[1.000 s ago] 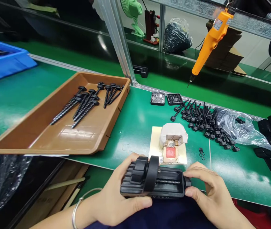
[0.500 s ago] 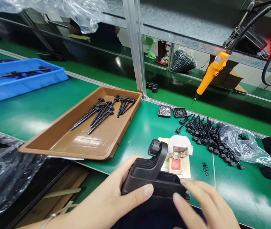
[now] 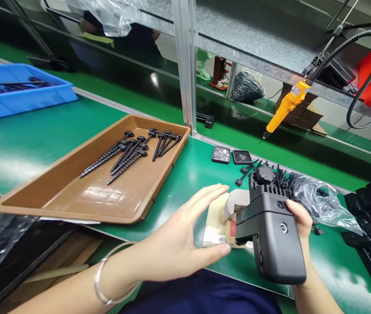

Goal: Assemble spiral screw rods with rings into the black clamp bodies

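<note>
A black plastic housing (image 3: 278, 244) with a round knob (image 3: 266, 174) on top is in my right hand (image 3: 303, 226), whose fingers wrap behind its right side. Two screw holes show on the face toward me. My left hand (image 3: 188, 235) is open just left of the housing, thumb and fingers apart, touching nothing. Partly behind the housing, a small cardboard holder (image 3: 234, 203) with a red pad (image 3: 233, 229) stands on a cream-coloured sheet (image 3: 212, 231). Long black threaded rods with knobs (image 3: 246, 174) lie behind the housing, partly covered by it.
A brown tray (image 3: 107, 205) with several knobbed rods stands left, a blue bin (image 3: 51, 96) beyond it. An orange electric screwdriver (image 3: 286, 107) hangs at the right. Two small screw boxes (image 3: 221, 154), a clear plastic bag (image 3: 329, 207) and stacked black parts (image 3: 368, 235) occupy the bench.
My left hand has let go of the housing and opened. My right hand now grips the housing, which has moved right and turned so its screw-hole face shows. The view has shifted slightly.
</note>
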The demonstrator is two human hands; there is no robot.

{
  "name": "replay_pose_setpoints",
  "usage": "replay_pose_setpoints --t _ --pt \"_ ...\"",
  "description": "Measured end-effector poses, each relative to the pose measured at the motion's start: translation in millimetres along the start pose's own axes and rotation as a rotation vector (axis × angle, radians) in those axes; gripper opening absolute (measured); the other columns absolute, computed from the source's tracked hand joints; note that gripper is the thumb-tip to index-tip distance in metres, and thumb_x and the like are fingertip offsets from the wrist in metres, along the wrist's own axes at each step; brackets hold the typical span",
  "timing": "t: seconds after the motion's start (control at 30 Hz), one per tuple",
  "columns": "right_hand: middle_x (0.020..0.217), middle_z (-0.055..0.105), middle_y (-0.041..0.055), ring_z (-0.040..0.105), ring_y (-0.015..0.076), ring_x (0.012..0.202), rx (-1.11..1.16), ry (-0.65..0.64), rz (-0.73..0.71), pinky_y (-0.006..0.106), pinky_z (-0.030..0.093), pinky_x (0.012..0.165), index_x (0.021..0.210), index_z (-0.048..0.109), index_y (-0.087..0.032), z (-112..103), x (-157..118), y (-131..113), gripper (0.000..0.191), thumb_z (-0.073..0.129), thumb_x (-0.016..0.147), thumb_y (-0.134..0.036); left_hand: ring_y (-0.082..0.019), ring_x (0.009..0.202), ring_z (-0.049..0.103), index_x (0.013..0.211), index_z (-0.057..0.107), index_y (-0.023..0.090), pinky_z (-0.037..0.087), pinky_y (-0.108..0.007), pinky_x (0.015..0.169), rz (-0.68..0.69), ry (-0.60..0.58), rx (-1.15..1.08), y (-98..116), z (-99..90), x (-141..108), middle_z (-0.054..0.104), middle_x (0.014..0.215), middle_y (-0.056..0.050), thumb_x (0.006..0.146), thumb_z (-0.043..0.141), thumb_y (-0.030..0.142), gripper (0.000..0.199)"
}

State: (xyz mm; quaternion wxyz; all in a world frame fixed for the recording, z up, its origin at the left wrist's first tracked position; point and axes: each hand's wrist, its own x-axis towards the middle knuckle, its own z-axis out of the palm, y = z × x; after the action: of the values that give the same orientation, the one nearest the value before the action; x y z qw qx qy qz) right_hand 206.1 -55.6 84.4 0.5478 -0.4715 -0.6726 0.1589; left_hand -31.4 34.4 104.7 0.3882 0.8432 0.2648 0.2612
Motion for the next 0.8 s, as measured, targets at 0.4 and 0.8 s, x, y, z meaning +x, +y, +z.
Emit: replay_pose_setpoints --t 0.4,0.8 --pt "0.118 0.056 0.0079 0.058 0.0251 0.107 -0.023 -0.140 -0.094 0.036 0.053 0.085 0.145 0.032 -0.036 6.6 12.5 -3.2 0.069 0.064 0.088 -0.011 -0.033 0.117 0.052 0.134 0.044 0.020 0.049 -0.050 0.102 0.095 -0.115 -0.316 -23.8 50.6 50.1 0.054 0.124 -0.011 0.062 0.083 0.016 0.083" --pt "0.112 0.057 0.0078 0.061 0.0234 0.103 -0.078 -0.211 0.156 0.035 0.057 0.083 0.127 0.055 -0.035 -32.5 22.6 3.4 0.026 0.054 0.101 -0.033 -0.030 0.104 0.058 0.135 0.046 0.026 0.054 -0.044 0.090 0.385 0.089 -0.348 -40.9 73.4 54.9 0.059 0.116 -0.010 0.062 0.082 0.016 0.082"
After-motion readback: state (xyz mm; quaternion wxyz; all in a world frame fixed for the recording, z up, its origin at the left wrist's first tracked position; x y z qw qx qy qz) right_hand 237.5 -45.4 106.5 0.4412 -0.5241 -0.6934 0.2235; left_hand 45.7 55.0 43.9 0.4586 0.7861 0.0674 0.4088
